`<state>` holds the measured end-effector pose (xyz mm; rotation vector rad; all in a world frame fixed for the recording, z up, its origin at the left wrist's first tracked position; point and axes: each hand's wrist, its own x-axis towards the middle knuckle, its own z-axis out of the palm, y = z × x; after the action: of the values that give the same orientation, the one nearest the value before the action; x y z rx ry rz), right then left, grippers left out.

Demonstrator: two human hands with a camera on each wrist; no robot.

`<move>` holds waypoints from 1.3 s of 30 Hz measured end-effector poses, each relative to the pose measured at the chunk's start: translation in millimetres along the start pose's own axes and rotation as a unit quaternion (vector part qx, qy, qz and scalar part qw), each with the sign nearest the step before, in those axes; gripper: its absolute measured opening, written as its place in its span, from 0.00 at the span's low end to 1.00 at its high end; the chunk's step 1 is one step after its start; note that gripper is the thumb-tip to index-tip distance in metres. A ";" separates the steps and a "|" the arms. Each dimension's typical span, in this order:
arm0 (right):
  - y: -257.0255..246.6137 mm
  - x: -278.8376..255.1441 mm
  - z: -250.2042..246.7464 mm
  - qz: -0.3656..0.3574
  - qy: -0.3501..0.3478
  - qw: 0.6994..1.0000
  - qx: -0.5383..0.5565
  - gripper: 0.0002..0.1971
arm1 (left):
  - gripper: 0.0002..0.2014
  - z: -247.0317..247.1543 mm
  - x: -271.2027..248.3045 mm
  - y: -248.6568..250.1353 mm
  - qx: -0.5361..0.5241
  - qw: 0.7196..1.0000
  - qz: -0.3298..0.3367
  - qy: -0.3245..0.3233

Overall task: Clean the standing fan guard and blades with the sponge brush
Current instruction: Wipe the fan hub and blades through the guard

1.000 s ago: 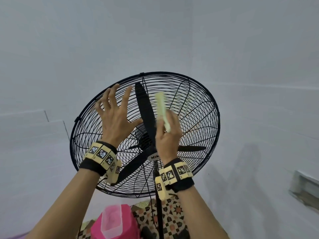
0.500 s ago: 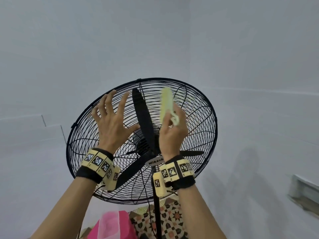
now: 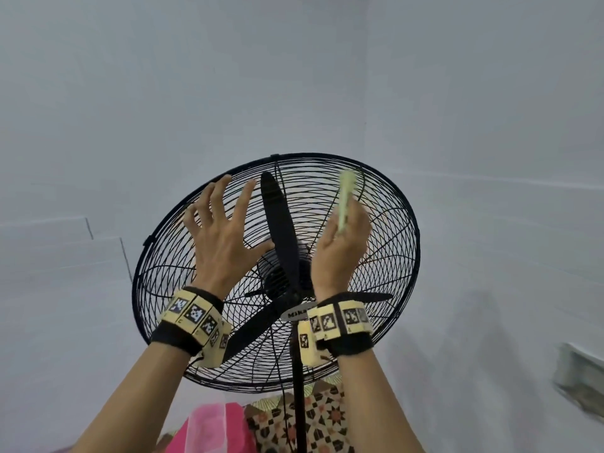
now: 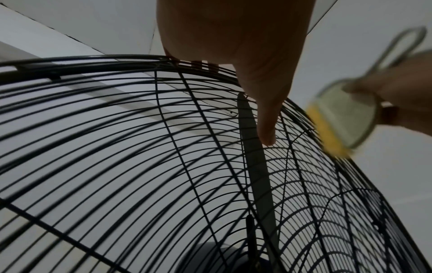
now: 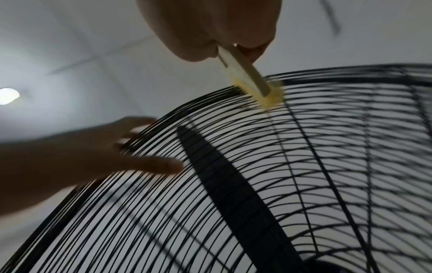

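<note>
Now I am bracing the left hand, fingers spread flat, on the fan guard, while the right hand is pinching the sponge brush and rubbing its sponge against the upper wires. I am judging the guard part-done; the blades behind it look untouched.

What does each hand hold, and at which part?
The right hand pinches the sponge brush by its handle. The left hand holds nothing; it rests spread on the fan guard.
</note>
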<state>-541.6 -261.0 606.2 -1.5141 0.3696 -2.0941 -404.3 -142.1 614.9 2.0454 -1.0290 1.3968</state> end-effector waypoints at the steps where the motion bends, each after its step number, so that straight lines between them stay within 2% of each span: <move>1: -6.0 -7.2 2.9 -0.043 -0.064 0.997 0.011 0.23 | 0.63 0.1 0.8 2.0 0.000 1.000 -0.001 0.000; 3: -10.9 -16.3 3.4 -0.122 -0.160 0.979 0.022 0.21 | 0.63 0.5 2.2 3.4 -0.006 1.000 -0.005 -0.002; 4: -10.0 -10.2 0.4 -0.123 -0.152 0.980 0.028 0.20 | 0.63 0.4 2.1 2.5 -0.008 1.000 -0.005 -0.004; 7: 0.5 30.5 -15.6 0.005 0.034 0.999 -0.007 0.17 | 0.63 0.1 -2.0 -2.2 0.000 1.000 -0.001 -0.001; 8: 3.0 41.6 -20.1 0.030 0.063 0.996 -0.053 0.18 | 0.64 0.2 -3.3 -2.0 -0.001 1.000 0.001 0.002; 9: 2.6 46.2 -20.3 0.020 0.049 0.994 -0.098 0.19 | 0.64 0.6 -4.0 -0.6 -0.002 1.000 0.003 0.006; 11: -8.6 38.2 -10.1 -0.060 -0.045 0.986 -0.146 0.23 | 0.65 1.8 -3.0 4.2 -0.001 1.000 0.007 0.011; 13: -19.5 19.7 2.1 -0.164 -0.146 0.969 -0.109 0.22 | 0.65 3.5 -0.9 6.3 0.000 1.000 0.005 0.012; 14: -22.1 15.1 4.2 -0.197 -0.177 0.961 -0.084 0.20 | 0.65 3.8 -0.2 5.8 -0.002 1.000 0.003 0.012; 15: -24.1 18.0 3.3 -0.203 -0.178 0.961 -0.063 0.18 | 0.65 3.4 -0.2 4.4 -0.005 1.000 0.003 0.012; 16: -23.9 26.7 0.1 -0.177 -0.146 0.971 -0.062 0.16 | 0.65 2.7 -1.0 2.7 -0.008 1.000 0.004 0.011; 18: -18.0 49.5 -9.0 -0.058 -0.042 0.990 -0.119 0.16 | 0.64 1.4 -3.9 -0.3 -0.008 1.000 0.009 0.011; 19: -15.4 58.1 -12.9 -0.009 -0.012 0.988 -0.154 0.17 | 0.64 1.1 -4.8 -0.3 -0.007 1.000 0.012 0.010; 20: -15.4 60.8 -14.2 0.006 -0.018 0.984 -0.176 0.18 | 0.64 1.0 -5.3 1.0 -0.007 1.000 0.015 0.008; 22: -28.8 52.1 -7.3 -0.058 -0.108 0.978 -0.168 0.19 | 0.63 1.5 -3.4 5.5 -0.011 1.000 0.012 0.005; 24: -41.8 29.9 3.7 -0.168 -0.214 0.957 -0.102 0.18 | 0.64 0.6 -0.5 7.9 -0.017 1.000 0.004 0.000; 25: -44.4 23.7 5.8 -0.191 -0.244 0.948 -0.073 0.17 | 0.64 -0.5 0.1 7.9 -0.020 1.000 0.001 -0.004; 26: -45.2 25.7 5.0 -0.168 -0.241 0.954 -0.051 0.16 | 0.64 -1.9 -0.3 7.1 -0.020 1.000 -0.001 -0.007; 27: -43.1 31.8 2.9 -0.119 -0.200 0.971 -0.047 0.16 | 0.63 -3.3 -1.5 5.4 -0.019 1.000 0.001 -0.007; 29: -32.0 52.7 -6.9 -0.012 -0.058 0.994 -0.097 0.17 | 0.63 -4.6 -4.8 2.7 -0.014 1.000 0.011 0.001; 30: -27.2 62.1 -14.0 0.021 -0.003 0.990 -0.137 0.17 | 0.62 -4.9 -6.0 2.5 -0.012 1.000 0.015 0.003; 31: -24.2 67.0 -17.2 0.031 0.015 0.985 -0.169 0.17 | 0.63 -5.3 -6.8 3.6 -0.012 1.000 0.017 0.003; 33: -33.4 63.4 -9.9 -0.013 -0.055 0.979 -0.195 0.19 | 0.63 -5.1 -6.3 7.2 -0.016 1.000 0.012 -0.001; 34: -40.0 56.5 -2.5 -0.055 -0.123 0.976 -0.169 0.19 | 0.63 -4.4 -5.0 8.4 -0.018 1.000 0.010 -0.003; 36: -48.6 48.7 7.0 -0.132 -0.252 0.952 -0.110 0.19 | 0.63 -3.3 -2.0 8.0 -0.020 1.000 0.005 -0.005; 37: -49.9 55.0 6.9 -0.156 -0.258 0.948 -0.101 0.18 | 0.62 -3.6 -1.5 6.7 -0.021 1.000 0.003 -0.007; 38: -49.4 68.0 4.3 -0.148 -0.220 0.959 -0.099 0.17 | 0.62 -4.1 -1.7 5.0 -0.022 1.000 0.004 -0.008; 39: -46.4 83.9 -0.5 -0.112 -0.162 0.975 -0.105 0.17 | 0.62 -4.6 -2.5 3.2 -0.022 1.000 0.006 -0.006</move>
<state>-573.5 -269.7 696.1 -2.0706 0.3179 -1.9709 -410.0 -140.0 614.3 2.0225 -1.0700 1.3575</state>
